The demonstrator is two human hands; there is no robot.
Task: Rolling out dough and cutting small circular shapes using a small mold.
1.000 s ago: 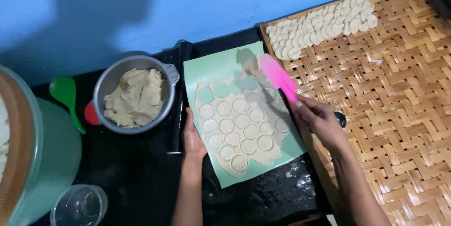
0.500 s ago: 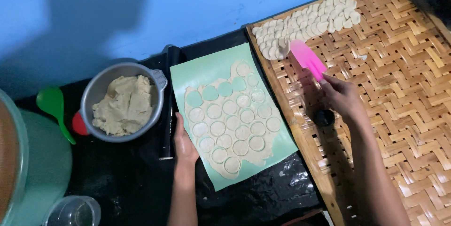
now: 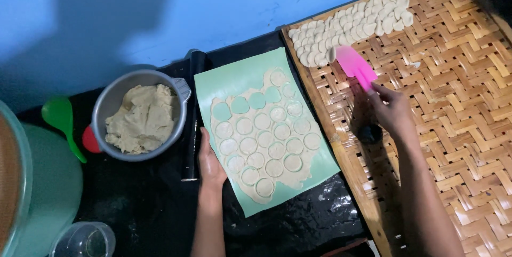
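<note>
right hand (image 3: 393,108) closed around pink spatula (image 3: 354,65); left hand (image 3: 209,160) flat on green mat (image 3: 234,78).

There is one view, from a camera on the person's head. It looks steeply down, almost straight from above, at the worktop (image 3: 160,214), with the blue wall (image 3: 160,11) along the top of the frame. It sits near enough that both forearms enter from the bottom edge. The green mat (image 3: 314,161) lies near the middle, the woven tray (image 3: 458,102) fills the right side, and the bowl (image 3: 106,113) sits left. The green tub (image 3: 48,193) is cut off at the left edge.
</note>
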